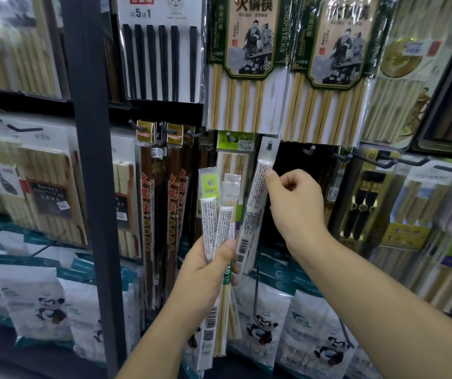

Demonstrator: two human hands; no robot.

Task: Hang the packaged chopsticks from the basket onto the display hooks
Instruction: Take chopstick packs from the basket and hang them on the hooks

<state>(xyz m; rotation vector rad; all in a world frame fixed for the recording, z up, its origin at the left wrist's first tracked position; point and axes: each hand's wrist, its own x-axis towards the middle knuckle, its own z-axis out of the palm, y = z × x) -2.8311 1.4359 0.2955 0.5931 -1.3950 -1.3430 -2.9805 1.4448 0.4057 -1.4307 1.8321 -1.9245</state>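
My left hand [210, 265] grips a fan of narrow packaged chopsticks [219, 217], their white labelled backs facing me, tops pointing up. One more narrow pack [256, 203] hangs slanted with its top hole on a dark display hook [269, 144]. My right hand [294, 203] pinches that pack's right edge just below its top with thumb and fingers. The basket is not in view.
An empty hook [310, 150] juts out just right of the hung pack, before a dark gap. Wide bamboo chopstick packs [246, 64] hang above, dark red ones [162, 203] to the left. A black upright post [90, 160] stands at left. Panda-print bags [263, 321] line the lower shelf.
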